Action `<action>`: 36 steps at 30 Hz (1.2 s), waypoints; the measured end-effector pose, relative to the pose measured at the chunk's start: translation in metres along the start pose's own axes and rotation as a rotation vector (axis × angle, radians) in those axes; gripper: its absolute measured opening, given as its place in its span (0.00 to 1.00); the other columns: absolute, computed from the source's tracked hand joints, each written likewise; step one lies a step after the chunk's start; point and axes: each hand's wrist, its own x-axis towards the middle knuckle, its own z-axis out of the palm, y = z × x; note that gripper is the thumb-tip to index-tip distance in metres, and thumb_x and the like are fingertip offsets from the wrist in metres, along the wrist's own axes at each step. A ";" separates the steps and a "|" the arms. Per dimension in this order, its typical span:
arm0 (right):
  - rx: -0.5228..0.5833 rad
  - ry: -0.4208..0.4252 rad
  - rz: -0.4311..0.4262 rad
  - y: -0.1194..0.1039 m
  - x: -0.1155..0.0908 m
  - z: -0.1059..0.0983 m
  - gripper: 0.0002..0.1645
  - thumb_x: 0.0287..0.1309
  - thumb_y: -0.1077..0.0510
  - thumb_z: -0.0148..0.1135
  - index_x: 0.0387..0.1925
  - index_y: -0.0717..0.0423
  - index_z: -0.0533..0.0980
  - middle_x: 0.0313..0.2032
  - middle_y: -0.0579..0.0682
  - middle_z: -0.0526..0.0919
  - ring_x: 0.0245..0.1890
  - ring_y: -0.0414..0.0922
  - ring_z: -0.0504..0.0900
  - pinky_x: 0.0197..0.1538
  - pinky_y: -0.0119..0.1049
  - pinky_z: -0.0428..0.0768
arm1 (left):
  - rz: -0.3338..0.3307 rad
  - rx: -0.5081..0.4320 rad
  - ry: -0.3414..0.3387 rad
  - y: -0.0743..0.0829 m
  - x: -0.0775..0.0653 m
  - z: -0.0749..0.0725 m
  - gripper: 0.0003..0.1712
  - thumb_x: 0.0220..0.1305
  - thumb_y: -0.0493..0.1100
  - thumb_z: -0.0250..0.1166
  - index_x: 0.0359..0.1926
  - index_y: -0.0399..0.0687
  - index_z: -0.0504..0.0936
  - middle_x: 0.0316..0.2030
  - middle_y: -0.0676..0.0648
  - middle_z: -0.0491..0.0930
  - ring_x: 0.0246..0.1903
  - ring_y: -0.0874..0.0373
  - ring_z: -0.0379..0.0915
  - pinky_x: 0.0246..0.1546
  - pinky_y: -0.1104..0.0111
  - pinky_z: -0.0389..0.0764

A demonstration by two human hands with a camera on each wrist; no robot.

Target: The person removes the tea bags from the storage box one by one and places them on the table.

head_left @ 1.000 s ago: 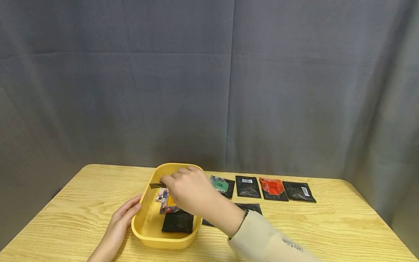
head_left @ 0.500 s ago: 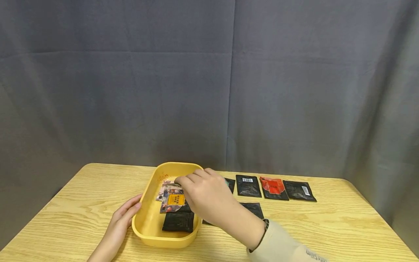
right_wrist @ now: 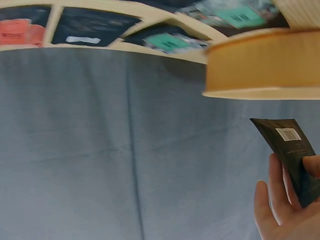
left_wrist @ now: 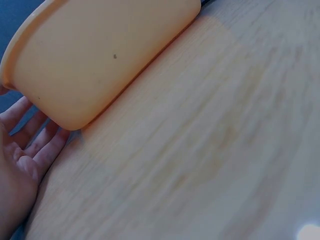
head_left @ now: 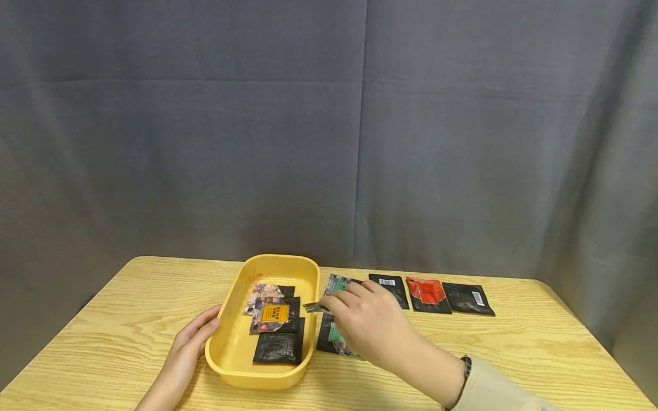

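Pinching: the bare right hand grips a flat, dark, rectangular sachet narrowly, thumb on the face and fingers behind it; a white barcode label shows on that face.
Sachet's place: in the air by the right rim of the yellow, rounded-rectangular plastic tub, the right hand itself lying to the right of that rim.
Left hand: the bare left hand rests its fingertips against the tub's left wall, fingers loosely extended and spread rather than curled around it.
Tub contents: at the far end, a black sachet with pale floral print; in the middle, a black sachet with an orange label; at the near end, plain black packaging, whether one sachet or two I cannot tell.
Tub wall: reddish marks on the far left inside.
Far row on the pale wooden table, left to right: a green-labelled black sachet, a barcoded black sachet, a red-labelled black sachet, another barcoded black sachet.
Near row: a second green-labelled black sachet, just right of the tub, partly hidden by the right hand.
Backdrop: a grey cloth curtain.
Sleeve: a beige cuff on the right arm.
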 end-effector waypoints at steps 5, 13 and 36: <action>0.029 0.050 0.020 0.009 -0.018 0.001 0.12 0.50 0.61 0.71 0.40 0.50 0.84 0.33 0.43 0.87 0.31 0.43 0.83 0.32 0.37 0.79 | 0.006 0.008 -0.004 -0.001 0.000 -0.001 0.31 0.80 0.51 0.45 0.73 0.37 0.61 0.68 0.36 0.64 0.51 0.75 0.70 0.50 0.79 0.71; 0.054 0.085 0.017 0.018 -0.038 0.001 0.14 0.57 0.62 0.52 0.36 0.53 0.84 0.30 0.44 0.86 0.28 0.44 0.82 0.30 0.37 0.78 | -0.013 -0.001 0.006 0.001 -0.001 0.000 0.31 0.79 0.52 0.46 0.72 0.38 0.62 0.69 0.37 0.64 0.51 0.76 0.70 0.50 0.79 0.71; -0.006 0.009 0.066 0.054 -0.101 0.003 0.26 0.68 0.57 0.35 0.35 0.56 0.82 0.27 0.46 0.85 0.25 0.46 0.81 0.28 0.43 0.78 | 0.001 -0.001 0.009 0.000 -0.001 0.000 0.31 0.79 0.52 0.46 0.72 0.37 0.62 0.68 0.36 0.65 0.51 0.73 0.71 0.50 0.77 0.73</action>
